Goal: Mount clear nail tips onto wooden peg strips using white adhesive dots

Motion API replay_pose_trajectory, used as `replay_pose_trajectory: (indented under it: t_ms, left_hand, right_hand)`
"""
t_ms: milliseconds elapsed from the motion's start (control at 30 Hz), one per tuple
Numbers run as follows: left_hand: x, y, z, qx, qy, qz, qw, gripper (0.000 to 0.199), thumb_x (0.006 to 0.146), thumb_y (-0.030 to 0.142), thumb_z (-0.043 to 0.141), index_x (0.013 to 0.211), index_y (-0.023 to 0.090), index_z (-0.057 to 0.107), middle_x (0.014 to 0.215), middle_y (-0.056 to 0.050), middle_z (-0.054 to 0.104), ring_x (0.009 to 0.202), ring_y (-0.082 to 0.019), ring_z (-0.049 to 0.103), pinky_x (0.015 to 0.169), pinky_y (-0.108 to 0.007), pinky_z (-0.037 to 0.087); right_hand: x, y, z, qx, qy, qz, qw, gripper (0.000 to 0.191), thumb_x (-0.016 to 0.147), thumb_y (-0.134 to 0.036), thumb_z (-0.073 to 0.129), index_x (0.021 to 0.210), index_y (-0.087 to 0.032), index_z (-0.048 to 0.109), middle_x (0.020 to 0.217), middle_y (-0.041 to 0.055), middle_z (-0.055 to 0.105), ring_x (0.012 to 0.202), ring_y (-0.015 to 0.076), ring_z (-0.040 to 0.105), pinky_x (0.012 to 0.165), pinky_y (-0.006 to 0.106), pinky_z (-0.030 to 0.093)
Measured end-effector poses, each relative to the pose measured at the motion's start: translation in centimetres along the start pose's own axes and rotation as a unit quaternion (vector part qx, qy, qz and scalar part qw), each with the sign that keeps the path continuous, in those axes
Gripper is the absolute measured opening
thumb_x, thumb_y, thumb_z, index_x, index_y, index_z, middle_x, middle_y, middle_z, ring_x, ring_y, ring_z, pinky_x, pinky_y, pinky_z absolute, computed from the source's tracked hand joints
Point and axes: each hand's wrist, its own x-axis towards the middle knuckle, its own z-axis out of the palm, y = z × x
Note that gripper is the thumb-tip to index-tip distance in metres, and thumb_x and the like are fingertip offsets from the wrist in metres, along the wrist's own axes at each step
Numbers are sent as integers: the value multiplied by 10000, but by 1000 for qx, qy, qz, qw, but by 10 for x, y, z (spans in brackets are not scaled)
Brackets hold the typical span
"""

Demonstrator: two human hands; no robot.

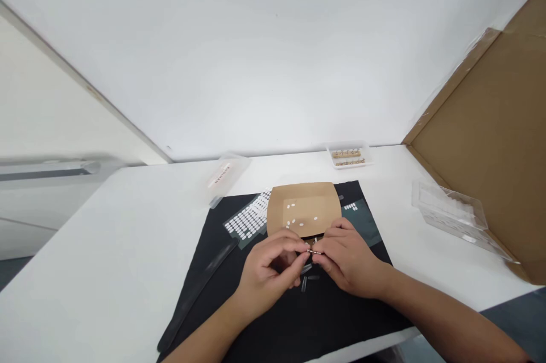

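- Both hands meet over the black mat, just near side of the kraft paper tray.
- Left hand: fingers curled in, thumb + forefinger pinched on the left end of a small metal pin.
- Right hand: knuckles up, fingertips pinched on the same pin's right end. Hands nearly touching at the tips.
- Pin is thin, shiny, held roughly level just above the mat; too small to tell more.
- Clear nail tips lie on the mat right under the hands, at 6 o'clock from the pin.
- Tray sits at 12 o'clock from the hands, w/ a few small white pieces scattered inside.
- Sheet of white stickers at 10 o'clock from the hands, partly tucked under the tray; another sm. sheet at 1 o'clock.
- Long dark strip lies diagonal at 9 o'clock, off the mat's left edge.
- Clear lidded box w/ red label at 11 o'clock, on the white table.
- Small clear tray w/ brownish rows at 12–1 o'clock, by the wall.
- Clear plastic container at 2 o'clock, beside the cardboard panel.
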Motion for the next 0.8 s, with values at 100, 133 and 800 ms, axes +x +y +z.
replay_pose_trajectory:
  t_ms: [100, 133, 800]
  left_hand:
    - [-2, -2, 0, -15, -7, -19, 1000, 82, 1030, 178, 661, 1048, 160, 738, 997, -70, 706, 472, -70, 687, 432, -158, 573]
    - [-2, -3, 0, -11, -9, -18, 1000, 78, 1031, 173, 658, 1044, 162, 734, 1001, -67, 702, 477, -69, 689, 440, -160, 575]
    - [2, 3, -2, 131, -23, 81, 988, 146, 1004, 100, 629, 1092, 207, 676, 958, -55, 694, 600, -89, 645, 597, -218, 566]
  right_hand:
    - [0, 1, 1, -3, 7, -8, 1000, 252, 1143, -273, 444, 960, -200, 601, 827, 2, 718, 735, 159, 563, 857, 349, 356]
    - [0, 1, 1, -4, 6, -7, 1000, 255, 1145, -274, 441, 961, -200, 601, 826, 0, 719, 735, 159, 561, 855, 350, 356]
    - [2, 3, -4, 5, 16, -12, 1000, 188, 1125, -280, 512, 1000, -198, 626, 855, 13, 687, 791, 161, 585, 843, 342, 381]
